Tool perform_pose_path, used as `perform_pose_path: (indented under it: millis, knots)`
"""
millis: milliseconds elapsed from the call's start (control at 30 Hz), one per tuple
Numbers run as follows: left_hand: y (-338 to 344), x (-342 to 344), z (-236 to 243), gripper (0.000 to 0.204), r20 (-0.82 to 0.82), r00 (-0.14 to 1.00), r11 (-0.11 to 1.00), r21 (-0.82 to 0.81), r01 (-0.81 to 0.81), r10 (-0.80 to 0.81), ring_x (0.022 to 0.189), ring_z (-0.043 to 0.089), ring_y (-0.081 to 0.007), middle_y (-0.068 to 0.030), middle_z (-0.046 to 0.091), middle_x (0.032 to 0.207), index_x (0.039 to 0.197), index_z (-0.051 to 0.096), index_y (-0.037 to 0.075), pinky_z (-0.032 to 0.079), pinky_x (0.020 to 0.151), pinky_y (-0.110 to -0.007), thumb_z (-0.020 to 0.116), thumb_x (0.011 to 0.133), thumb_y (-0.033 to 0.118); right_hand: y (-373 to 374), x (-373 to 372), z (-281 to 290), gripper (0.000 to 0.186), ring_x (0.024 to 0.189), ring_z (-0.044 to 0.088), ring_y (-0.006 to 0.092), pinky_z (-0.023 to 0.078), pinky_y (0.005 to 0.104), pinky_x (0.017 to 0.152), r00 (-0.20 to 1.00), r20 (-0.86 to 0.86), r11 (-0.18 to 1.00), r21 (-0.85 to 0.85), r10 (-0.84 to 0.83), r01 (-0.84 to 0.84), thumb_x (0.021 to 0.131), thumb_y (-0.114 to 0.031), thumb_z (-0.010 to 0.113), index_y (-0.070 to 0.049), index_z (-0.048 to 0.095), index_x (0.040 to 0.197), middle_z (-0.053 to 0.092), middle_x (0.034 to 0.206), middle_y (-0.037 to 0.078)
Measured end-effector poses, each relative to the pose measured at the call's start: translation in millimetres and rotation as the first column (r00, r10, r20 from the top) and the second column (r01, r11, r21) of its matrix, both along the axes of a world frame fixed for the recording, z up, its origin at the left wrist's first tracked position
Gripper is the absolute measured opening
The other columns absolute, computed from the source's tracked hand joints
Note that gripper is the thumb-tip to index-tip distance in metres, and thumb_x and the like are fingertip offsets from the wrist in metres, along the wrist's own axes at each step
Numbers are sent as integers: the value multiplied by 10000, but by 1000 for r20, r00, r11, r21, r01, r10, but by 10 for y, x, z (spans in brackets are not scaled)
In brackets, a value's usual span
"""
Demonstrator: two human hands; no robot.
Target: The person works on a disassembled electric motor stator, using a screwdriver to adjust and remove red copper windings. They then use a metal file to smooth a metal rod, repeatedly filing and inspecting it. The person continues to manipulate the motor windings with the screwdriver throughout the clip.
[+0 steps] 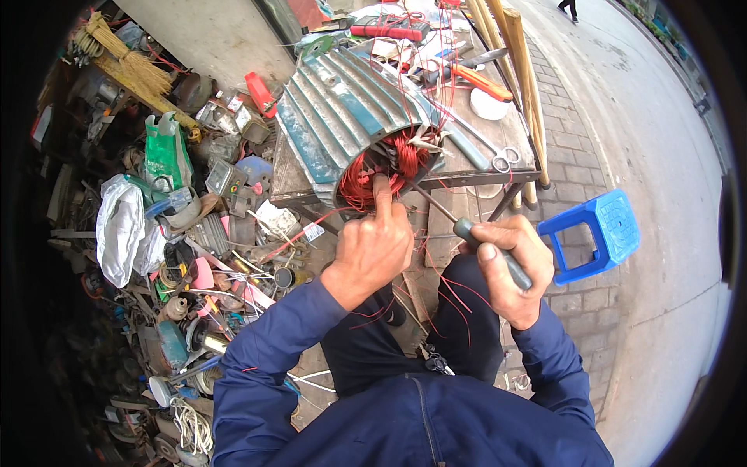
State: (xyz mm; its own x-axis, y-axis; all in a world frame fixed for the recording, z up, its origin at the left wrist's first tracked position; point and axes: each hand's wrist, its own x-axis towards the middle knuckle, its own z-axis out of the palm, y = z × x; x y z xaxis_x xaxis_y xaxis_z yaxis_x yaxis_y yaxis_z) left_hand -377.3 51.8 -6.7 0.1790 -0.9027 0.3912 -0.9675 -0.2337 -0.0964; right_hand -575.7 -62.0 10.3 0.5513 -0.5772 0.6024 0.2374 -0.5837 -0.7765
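A finned teal-grey motor housing [331,105] lies on its side at the front of a worktable [506,128], its open end facing me, packed with red wire coils [362,187]. My left hand [369,249] has its index finger pushed against the coils, the other fingers curled, their undersides hidden. My right hand [510,265] grips a screwdriver [521,276] by its dark green handle, the shaft reaching to the housing's lower right rim. Loose red wires trail from the coils up over the tabletop and down between my legs.
Tools, including scissors [506,159], crowd the tabletop. A blue plastic stool [618,226] stands right on brick paving. Wooden poles [525,78] lean along the table's right side. Piled scrap, with a white sack [117,226], covers the left. A person [569,8] is on the road at top right.
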Motion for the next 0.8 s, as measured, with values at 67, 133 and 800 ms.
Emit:
perform_pose_path:
  millis: [67, 133, 800]
  knots:
    - [-8, -22, -2, 247, 11, 1000, 1000, 8, -20, 20, 468, 668, -277, -356, 576, 1358, 810, 598, -5, 543, 428, -391, 735, 852, 197, -36, -13, -22, 144, 808, 767, 220, 594, 309, 727, 1000, -7, 997, 81, 13, -13, 947, 33, 662, 76, 719, 1073, 718, 959, 167]
    - [-15, -48, 5, 261, 2, 999, 999, 35, -39, 39, 481, 678, -288, -357, 559, 1382, 818, 600, -4, 546, 429, -394, 745, 856, 210, -61, -23, -53, 143, 813, 769, 208, 593, 304, 731, 1000, 8, 973, 228, 20, -21, 973, 17, 637, 85, 713, 1074, 706, 958, 151]
    - [-301, -291, 305, 460, -471, 849, 962, -4, -273, 239, 762, 721, -551, -506, 473, 1389, 1145, 524, -146, 625, 683, -566, 641, 898, 223, -186, -50, -88, 195, 879, 781, 257, 613, 319, 785, 997, 25, 863, 499, 80, -81, 1020, -22, 561, 114, 683, 1088, 708, 1015, 154]
